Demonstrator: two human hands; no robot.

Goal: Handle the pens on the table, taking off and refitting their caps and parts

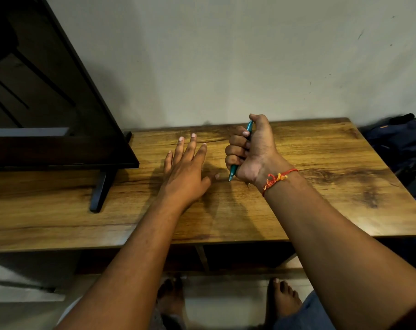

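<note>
My right hand point(252, 151) grips a teal pen point(232, 172) in a fist above the wooden table point(309, 186). The pen's tip points down towards me and its back end sticks out above my thumb. My left hand point(186, 170) lies flat on the table just left of the right hand, palm down, fingers straight and spread, holding nothing. No other pen or loose cap shows on the table.
A black flat screen point(47, 91) on a dark stand foot point(99, 189) fills the table's left part. The wall runs behind the table. A dark blue bag point(402, 139) lies off the right edge. My bare feet point(283, 303) show under the table.
</note>
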